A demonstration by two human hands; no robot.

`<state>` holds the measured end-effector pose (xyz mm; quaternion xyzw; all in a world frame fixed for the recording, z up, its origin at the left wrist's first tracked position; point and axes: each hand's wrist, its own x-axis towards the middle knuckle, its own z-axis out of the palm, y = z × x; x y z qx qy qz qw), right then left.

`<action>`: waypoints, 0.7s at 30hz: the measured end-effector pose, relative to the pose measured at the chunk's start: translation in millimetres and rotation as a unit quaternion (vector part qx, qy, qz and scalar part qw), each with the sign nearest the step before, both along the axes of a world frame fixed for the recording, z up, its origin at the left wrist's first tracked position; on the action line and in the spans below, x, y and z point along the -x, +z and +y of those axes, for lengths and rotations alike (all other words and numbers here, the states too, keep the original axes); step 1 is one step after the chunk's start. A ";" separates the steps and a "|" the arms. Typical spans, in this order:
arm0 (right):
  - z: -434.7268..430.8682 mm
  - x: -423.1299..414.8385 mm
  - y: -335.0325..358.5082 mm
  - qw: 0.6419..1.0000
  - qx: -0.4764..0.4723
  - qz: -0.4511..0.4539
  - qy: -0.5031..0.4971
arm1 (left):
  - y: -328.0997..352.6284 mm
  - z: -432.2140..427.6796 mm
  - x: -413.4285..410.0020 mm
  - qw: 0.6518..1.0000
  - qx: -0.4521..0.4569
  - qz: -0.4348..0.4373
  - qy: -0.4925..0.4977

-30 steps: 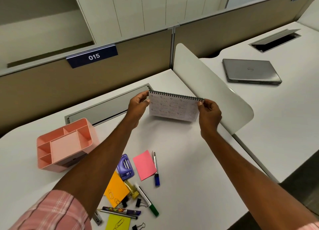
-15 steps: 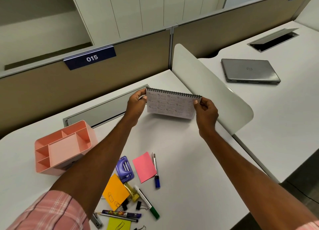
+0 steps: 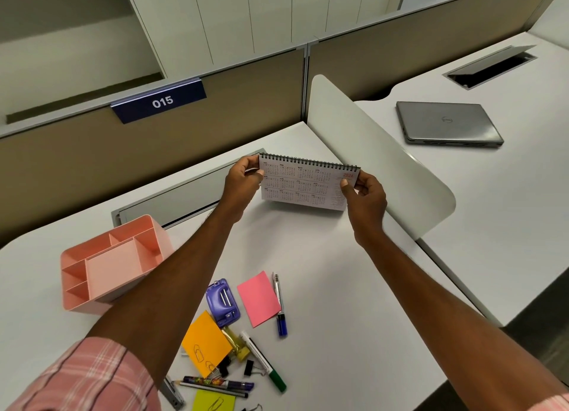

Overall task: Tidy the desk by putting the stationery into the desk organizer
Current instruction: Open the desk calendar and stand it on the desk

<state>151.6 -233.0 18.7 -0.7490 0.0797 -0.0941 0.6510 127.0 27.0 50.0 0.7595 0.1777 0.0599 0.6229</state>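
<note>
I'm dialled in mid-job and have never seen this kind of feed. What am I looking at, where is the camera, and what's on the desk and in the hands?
There is no machine: a person works with bare hands, and the one camera sits on their head, looking forward and down. The left hand and right hand each pinch an end of a spiral-bound desk calendar, at the far side of the white desk. A pink desk organizer stands empty at the left. Near the person lie loose items: a purple stapler, a pink sticky pad, an orange sticky pad, a blue-capped pen, a green marker and binder clips. A closed laptop lies on the neighbouring desk.
</note>
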 end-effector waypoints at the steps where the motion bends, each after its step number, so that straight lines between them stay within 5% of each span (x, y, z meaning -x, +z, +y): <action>1: 0.5 0.2 -0.5 1.000 0.006 -0.003 0.001 | 0.1 0.2 0.4 1.000 0.000 0.000 -0.001; 21: 5.6 26.9 -37.3 0.988 0.113 0.019 0.107 | -28.2 -9.4 16.0 0.998 0.015 0.032 -0.046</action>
